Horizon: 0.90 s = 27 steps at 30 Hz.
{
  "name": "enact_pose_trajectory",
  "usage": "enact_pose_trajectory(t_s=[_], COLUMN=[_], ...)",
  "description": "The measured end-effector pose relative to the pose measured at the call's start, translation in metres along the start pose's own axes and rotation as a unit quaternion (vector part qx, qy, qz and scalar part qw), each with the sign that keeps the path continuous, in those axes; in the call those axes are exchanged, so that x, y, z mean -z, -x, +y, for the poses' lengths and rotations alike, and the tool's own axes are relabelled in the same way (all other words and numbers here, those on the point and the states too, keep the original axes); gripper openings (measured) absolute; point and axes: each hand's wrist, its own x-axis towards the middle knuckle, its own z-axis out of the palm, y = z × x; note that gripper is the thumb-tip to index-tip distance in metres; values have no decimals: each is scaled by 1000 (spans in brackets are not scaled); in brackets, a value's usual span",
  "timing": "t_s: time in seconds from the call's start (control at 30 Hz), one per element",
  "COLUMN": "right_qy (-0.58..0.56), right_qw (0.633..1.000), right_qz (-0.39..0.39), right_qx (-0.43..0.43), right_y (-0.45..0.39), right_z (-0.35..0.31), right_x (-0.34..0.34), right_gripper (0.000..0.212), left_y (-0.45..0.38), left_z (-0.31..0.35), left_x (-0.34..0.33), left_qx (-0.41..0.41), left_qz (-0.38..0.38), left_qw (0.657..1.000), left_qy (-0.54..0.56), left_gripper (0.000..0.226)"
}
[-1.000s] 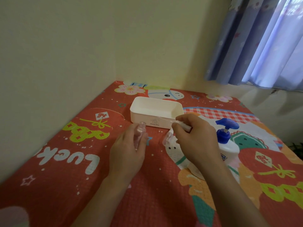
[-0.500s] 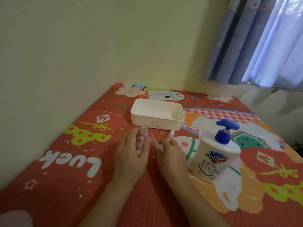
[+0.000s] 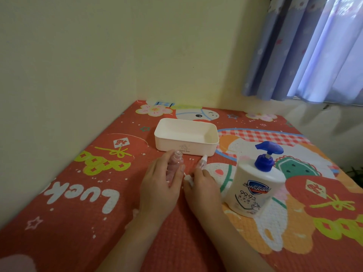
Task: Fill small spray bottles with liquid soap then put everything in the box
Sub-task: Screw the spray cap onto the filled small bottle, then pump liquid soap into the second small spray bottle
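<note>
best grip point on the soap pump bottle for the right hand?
Wrap the wide white body of the soap pump bottle from its left side, nearest the right hand. It stands upright with straight walls; the blue pump head probably slides under load, so avoid it.

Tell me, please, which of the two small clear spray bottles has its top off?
The small clear spray bottle held upright in the left hand: its neck is open. The other small clear bottle, beside the right hand, still wears its white cap.

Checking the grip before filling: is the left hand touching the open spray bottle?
Touching. Head view shows the left hand wrapped around the open spray bottle.
</note>
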Motion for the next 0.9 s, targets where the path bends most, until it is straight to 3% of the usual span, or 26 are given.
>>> enact_pose_trajectory(t_s=[0.13, 0.27, 0.43, 0.7, 0.9], right_qy=[-9, -76, -132, -162, -216], right_qw=[1000, 994, 979, 939, 916], right_qz=[15, 72, 156, 301, 339], right_qx=[-1, -1, 10, 42, -14], right_y=[3, 14, 29, 40, 36], right_z=[1, 2, 8, 32, 53], right_x=[13, 39, 64, 107, 138], right_gripper=[40, 11, 11, 6, 16], left_y=[-2, -5, -6, -2, -2], left_z=[9, 13, 27, 65, 76], left_x=[-2, -4, -13, -32, -47], left_qx=[-15, -5, 14, -11, -15], left_qz=[-1, -11, -30, -124, -188], left_qw=[1000, 999, 997, 989, 974], left_qy=[9, 30, 65, 75, 125], left_gripper=[41, 39, 32, 37, 43])
